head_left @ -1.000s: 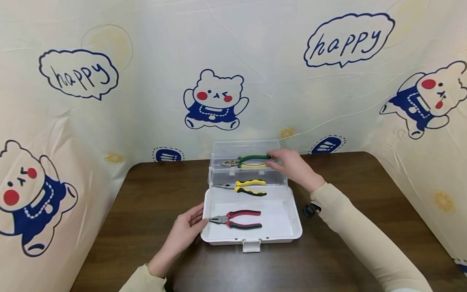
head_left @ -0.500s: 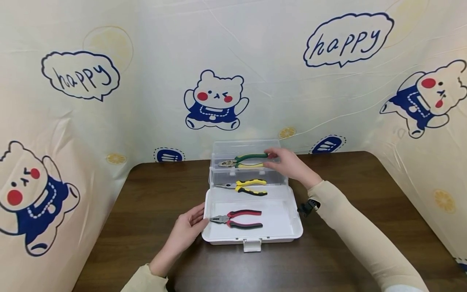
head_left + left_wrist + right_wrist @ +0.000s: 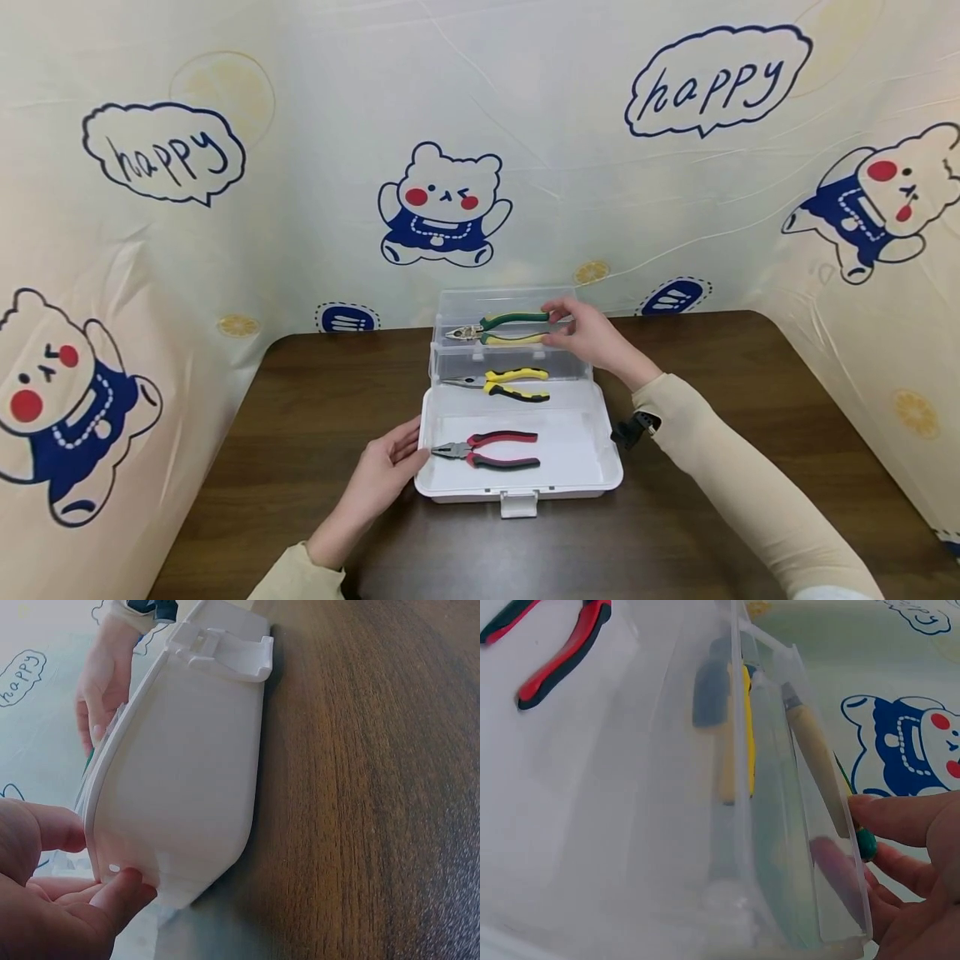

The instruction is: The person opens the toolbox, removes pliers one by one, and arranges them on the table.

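My left hand (image 3: 381,467) grips the left rim of an open white toolbox (image 3: 577,462), thumb and fingers on either side of its edge in the left wrist view. Red-and-black combination pliers (image 3: 501,436) lie in the box's white base. Behind them, long-nose pliers (image 3: 517,375) with yellow-and-black handles lie in the middle clear tray. At the rear clear tray (image 3: 504,298), my right hand (image 3: 592,337) holds green-and-yellow combination pliers (image 3: 516,319) by the handle ends, jaws pointing left. The right wrist view shows a green handle end (image 3: 867,844) between thumb and fingers.
The box stands on a dark wooden table (image 3: 315,392), its white latch (image 3: 519,505) hanging at the front. A cloth with printed bears (image 3: 446,208) rises close behind the table and along both sides. A black strap (image 3: 637,427) hangs at the right wrist.
My right hand has shifted slightly left with the green-and-yellow pliers, over the rear tray. The left hand keeps its hold on the box rim; the other two pliers lie as before.
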`<act>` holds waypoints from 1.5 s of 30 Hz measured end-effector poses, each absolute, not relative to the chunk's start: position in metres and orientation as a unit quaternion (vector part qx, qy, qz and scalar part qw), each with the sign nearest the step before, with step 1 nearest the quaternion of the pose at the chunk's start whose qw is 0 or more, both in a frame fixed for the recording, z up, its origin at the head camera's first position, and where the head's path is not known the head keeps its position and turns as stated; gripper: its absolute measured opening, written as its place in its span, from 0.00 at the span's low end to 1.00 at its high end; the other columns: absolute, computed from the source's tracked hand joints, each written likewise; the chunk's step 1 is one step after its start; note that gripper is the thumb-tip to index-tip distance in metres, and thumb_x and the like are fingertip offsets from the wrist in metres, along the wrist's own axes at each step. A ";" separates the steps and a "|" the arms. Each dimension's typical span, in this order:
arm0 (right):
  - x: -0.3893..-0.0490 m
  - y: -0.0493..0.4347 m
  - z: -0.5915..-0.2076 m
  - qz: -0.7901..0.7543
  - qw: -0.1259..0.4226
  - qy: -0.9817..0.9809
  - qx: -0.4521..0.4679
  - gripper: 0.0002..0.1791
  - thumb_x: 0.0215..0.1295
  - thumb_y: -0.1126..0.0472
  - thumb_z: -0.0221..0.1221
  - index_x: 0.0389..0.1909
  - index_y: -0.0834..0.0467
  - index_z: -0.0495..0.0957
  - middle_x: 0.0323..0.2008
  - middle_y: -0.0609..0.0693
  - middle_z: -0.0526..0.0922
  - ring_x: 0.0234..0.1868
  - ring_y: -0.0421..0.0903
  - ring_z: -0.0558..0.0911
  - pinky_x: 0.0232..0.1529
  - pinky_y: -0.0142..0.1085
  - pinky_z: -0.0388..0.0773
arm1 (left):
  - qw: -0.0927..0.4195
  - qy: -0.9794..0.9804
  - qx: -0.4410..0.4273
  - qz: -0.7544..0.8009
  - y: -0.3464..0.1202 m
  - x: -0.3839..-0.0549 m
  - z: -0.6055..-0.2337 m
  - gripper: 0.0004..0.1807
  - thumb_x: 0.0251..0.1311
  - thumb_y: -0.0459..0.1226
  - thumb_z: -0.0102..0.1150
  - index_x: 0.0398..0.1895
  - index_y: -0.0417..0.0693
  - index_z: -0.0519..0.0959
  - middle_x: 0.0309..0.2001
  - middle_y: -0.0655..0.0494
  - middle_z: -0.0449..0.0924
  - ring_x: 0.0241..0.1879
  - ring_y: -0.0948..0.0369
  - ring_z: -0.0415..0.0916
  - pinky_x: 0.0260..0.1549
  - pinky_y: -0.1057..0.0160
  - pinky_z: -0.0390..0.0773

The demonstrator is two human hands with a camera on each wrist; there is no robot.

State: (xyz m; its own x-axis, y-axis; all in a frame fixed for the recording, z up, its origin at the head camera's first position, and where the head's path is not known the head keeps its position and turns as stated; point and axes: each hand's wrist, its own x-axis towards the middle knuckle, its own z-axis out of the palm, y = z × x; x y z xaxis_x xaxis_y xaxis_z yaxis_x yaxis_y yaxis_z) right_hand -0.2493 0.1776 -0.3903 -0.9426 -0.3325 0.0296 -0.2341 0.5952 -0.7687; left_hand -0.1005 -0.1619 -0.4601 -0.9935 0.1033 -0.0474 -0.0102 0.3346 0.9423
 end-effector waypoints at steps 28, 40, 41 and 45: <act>-0.249 0.171 -0.386 -0.408 0.052 0.901 -0.137 0.26 0.70 0.63 0.67 0.66 0.62 0.75 0.60 0.63 0.79 0.53 0.59 0.82 0.55 0.51 0.83 | 0.046 0.813 0.026 0.580 -0.163 -0.101 -0.463 0.27 0.67 0.26 0.64 0.68 0.29 0.74 0.61 0.33 0.80 0.61 0.45 0.80 0.59 0.54 0.80; -0.250 0.174 -0.388 -0.406 0.049 0.901 -0.143 0.37 0.67 0.60 0.70 0.74 0.60 0.69 0.61 0.63 0.76 0.49 0.57 0.84 0.51 0.49 0.85 | 0.046 0.809 0.031 0.585 -0.163 -0.101 -0.462 0.27 0.67 0.25 0.64 0.68 0.28 0.73 0.61 0.32 0.80 0.62 0.44 0.80 0.60 0.53 0.80; -0.250 0.174 -0.388 -0.405 0.045 0.902 -0.144 0.37 0.67 0.60 0.71 0.75 0.61 0.69 0.61 0.63 0.75 0.49 0.57 0.85 0.50 0.49 0.85 | 0.046 0.810 0.030 0.584 -0.163 -0.101 -0.462 0.27 0.67 0.25 0.64 0.68 0.28 0.73 0.62 0.33 0.80 0.62 0.44 0.80 0.60 0.53 0.80; -0.249 0.172 -0.390 -0.412 0.036 0.899 -0.145 0.37 0.67 0.62 0.70 0.75 0.61 0.68 0.63 0.65 0.71 0.48 0.56 0.86 0.50 0.49 0.85 | 0.047 0.809 0.030 0.585 -0.161 -0.100 -0.461 0.27 0.67 0.25 0.63 0.68 0.28 0.73 0.62 0.32 0.80 0.62 0.44 0.80 0.60 0.53 0.80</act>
State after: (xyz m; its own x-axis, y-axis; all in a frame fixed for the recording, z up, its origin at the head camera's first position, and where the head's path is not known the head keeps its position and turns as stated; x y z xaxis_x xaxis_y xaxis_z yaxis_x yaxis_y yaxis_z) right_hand -0.2487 0.1720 -0.3902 -0.9553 -0.2905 0.0542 -0.2307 0.6184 -0.7512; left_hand -0.1003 -0.1612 -0.4610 -0.9939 0.1025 -0.0407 -0.0066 0.3132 0.9497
